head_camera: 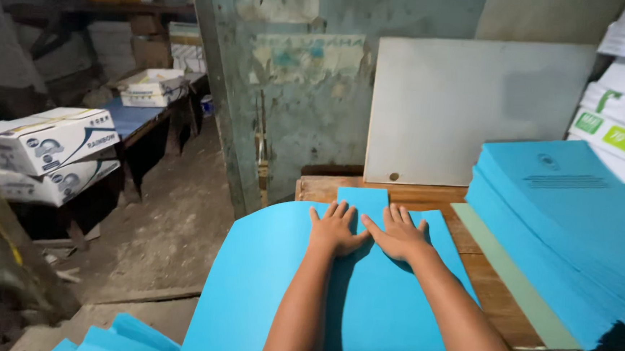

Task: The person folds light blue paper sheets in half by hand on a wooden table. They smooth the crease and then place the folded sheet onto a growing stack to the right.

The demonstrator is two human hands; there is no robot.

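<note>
My left hand [334, 230] and my right hand [398, 233] lie flat, side by side, fingers spread, pressing on a large blue sheet [269, 288] that lies on a wooden table [490, 287]. The sheet's left part curves up and hangs past the table's edge. A second blue sheet edge [364, 197] shows just beyond my fingertips. Neither hand grips anything.
A tall stack of blue printed sheets [569, 227] sits at the right on a green sheet [516, 282]. White paper reams [619, 122] rise behind it. A grey board [468, 105] leans on the wall. Cartons [47, 145] stand at left; more blue sheets [121, 341] lie on the floor.
</note>
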